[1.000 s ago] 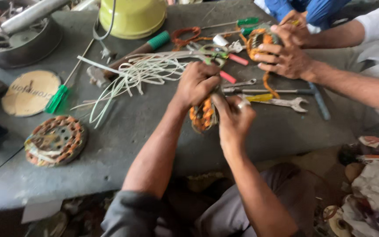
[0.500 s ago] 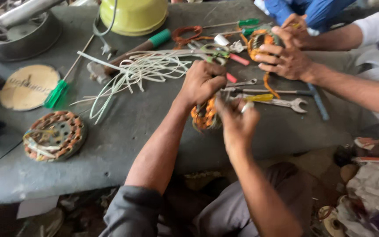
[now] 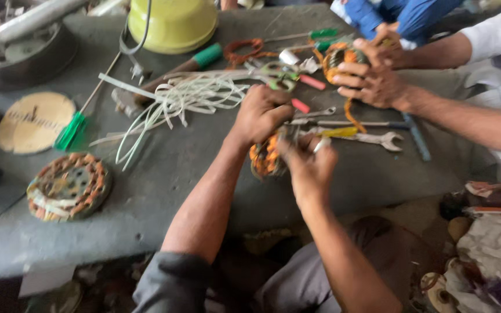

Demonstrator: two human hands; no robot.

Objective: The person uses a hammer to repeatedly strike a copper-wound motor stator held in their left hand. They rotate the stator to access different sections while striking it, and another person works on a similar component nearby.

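Note:
Both my hands are on a round motor stator with orange copper windings (image 3: 264, 159), held on edge over the grey table (image 3: 169, 174). My left hand (image 3: 262, 113) grips its top. My right hand (image 3: 308, 162) holds its near side, fingers curled over the winding. A bundle of white insulation strips (image 3: 181, 95) lies just left of my left hand. A second wound stator (image 3: 68, 185) lies flat at the table's left.
Another person's hands (image 3: 372, 78) hold a second orange-wound stator at the far right. Spanners (image 3: 378, 138), screwdrivers with green handles (image 3: 71, 132), a yellow-green bowl (image 3: 172, 23), a metal pan (image 3: 27, 55) and a round cardboard disc (image 3: 33, 120) lie on the table.
My hands keep working on the stator in the same spot; my right hand has shifted slightly on its near side. The view has drifted a little.

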